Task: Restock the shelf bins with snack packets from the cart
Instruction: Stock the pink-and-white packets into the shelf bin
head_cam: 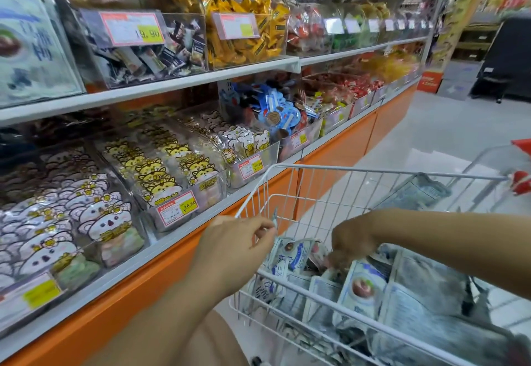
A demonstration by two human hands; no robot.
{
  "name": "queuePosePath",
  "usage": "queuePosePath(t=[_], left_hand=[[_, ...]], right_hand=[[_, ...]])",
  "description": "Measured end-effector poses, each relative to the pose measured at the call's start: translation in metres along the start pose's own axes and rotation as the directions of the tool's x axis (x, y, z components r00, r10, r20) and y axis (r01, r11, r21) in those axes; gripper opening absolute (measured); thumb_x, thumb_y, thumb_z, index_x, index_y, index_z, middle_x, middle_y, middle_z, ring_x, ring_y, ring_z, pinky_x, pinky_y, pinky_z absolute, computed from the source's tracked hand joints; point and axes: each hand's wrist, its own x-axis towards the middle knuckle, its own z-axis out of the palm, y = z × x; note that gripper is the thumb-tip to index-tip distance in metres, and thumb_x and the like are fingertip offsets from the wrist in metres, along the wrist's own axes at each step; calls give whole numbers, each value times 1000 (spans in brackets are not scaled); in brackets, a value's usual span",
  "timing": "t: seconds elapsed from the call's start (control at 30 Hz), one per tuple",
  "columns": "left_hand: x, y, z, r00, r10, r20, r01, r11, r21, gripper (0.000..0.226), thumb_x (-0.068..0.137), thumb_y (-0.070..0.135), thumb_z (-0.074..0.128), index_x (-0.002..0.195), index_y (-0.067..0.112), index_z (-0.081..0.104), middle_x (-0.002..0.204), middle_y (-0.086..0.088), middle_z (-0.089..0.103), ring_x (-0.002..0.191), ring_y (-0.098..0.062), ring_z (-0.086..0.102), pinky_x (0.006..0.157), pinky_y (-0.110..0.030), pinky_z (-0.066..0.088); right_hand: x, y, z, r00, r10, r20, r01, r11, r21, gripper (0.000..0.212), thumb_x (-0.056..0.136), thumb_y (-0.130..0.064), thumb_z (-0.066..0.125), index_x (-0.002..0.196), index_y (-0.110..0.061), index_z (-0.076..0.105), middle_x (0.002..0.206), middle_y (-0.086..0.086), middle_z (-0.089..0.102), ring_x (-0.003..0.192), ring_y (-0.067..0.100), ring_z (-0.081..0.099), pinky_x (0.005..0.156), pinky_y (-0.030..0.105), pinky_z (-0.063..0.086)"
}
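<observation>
Both hands at the cart (373, 174) of snack packets (362, 288), beside the shelf bins (178, 164).
The left hand (241, 245) pinches a white-and-blue packet (290, 256) by its top edge at the cart's rim; the right hand (350, 239) dips among the packets, fingers curled, grip too blurred to tell.

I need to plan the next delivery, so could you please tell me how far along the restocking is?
The near bins already look full. The left hand pinches a packet over the cart; the right hand reaches into the pile, grip blurred. The cart is heavily loaded, so much remains.
</observation>
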Motion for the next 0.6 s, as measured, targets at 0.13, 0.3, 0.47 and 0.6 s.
queuePosePath(t=[0.13, 0.3, 0.47, 0.6], left_hand=[[-1, 0, 0, 1000, -9, 15, 9, 1000, -2, 34, 101, 53, 33, 120, 47, 61, 85, 32, 54, 104, -8, 43, 83, -25, 30], [-3, 6, -5, 1000, 11, 27, -12, 999, 33, 35, 104, 48, 31, 122, 43, 61, 104, 24, 64, 95, -2, 38, 84, -21, 21], [-3, 5, -3, 999, 37, 22, -38, 998, 55, 35, 104, 48, 31, 121, 41, 62, 112, 24, 67, 85, 5, 38, 84, -17, 19], [-2, 3, -1, 999, 49, 13, -49, 998, 35, 34, 104, 47, 33, 118, 40, 63, 110, 25, 67, 79, 19, 37, 84, -17, 18]], right_hand=[[31, -4, 2, 959, -74, -275, 35, 989, -144, 46, 100, -41, 52, 132, -10, 59, 129, 10, 62, 117, 31, 58, 97, 43, 50], [75, 0, 0, 979, -95, -179, 99, 995, 12, 80, 93, -33, 68, 157, -11, 24, 160, 10, 32, 145, 27, 34, 115, 35, 32], [109, 4, 13, 980, -118, -163, 117, 993, -17, 72, 76, -29, 86, 134, -14, 45, 129, 10, 57, 112, 28, 56, 91, 33, 46], [114, 9, 4, 978, -145, -149, 138, 989, -57, 54, 69, -34, 90, 104, -14, 54, 105, 6, 65, 96, 26, 64, 83, 40, 56]])
